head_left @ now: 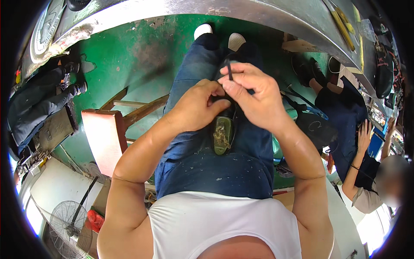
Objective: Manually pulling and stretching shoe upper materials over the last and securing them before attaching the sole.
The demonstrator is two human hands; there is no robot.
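Observation:
A dark shoe on a green shoe last [221,144] lies along my lap, its heel end toward me. Brownish scraps cling to the green part. My left hand [202,105] is closed around the shoe's middle, thumb across the top. Above the far end, my right hand [250,88] pinches a thin dark strip [229,70] between thumb and fingers. I cannot make out whether that strip joins the shoe or is a loose tool. Both hands cover most of the shoe's far part.
A metal workbench [189,12] curves across the far side, with yellow-handled tools [343,26] at its right. Left of my legs stands a wooden stool [103,136]. A fan [71,226] is at lower left. Another person [362,134] sits at right; another's legs [39,103] show at left.

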